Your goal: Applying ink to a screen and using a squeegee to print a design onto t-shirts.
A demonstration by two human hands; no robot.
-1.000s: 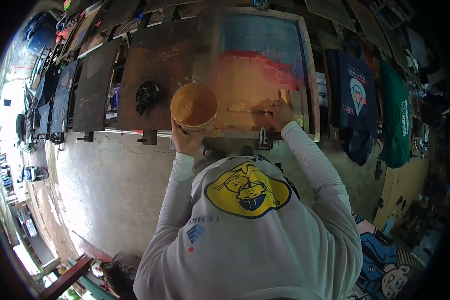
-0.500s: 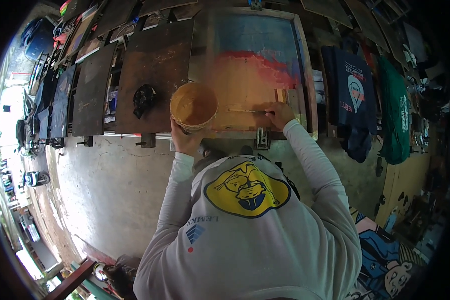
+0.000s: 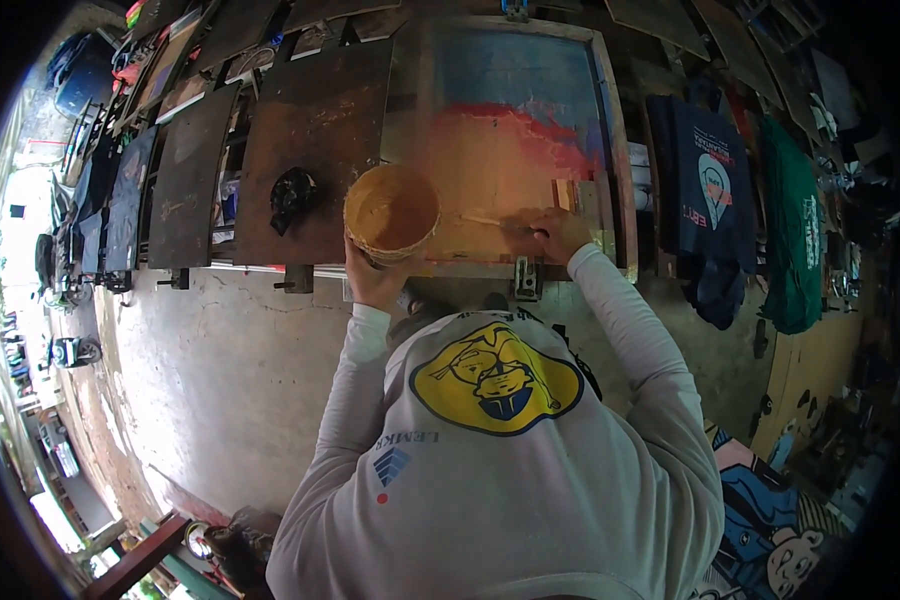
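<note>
A large wooden-framed printing screen (image 3: 515, 150), smeared with orange and red ink over blue, lies flat on a long workbench. Left of it sits a dark brown rectangular board (image 3: 315, 150) carrying a small black lump (image 3: 292, 195). A round orange-stained plastic tub (image 3: 391, 212) is at the screen's near left corner, gripped from below by the left hand (image 3: 375, 278). The right hand (image 3: 555, 235) is closed around a thin pale stick (image 3: 490, 220) lying across the ink.

Bare concrete floor (image 3: 220, 380), dark printing boards (image 3: 315, 150) in a row, daylight at left
</note>
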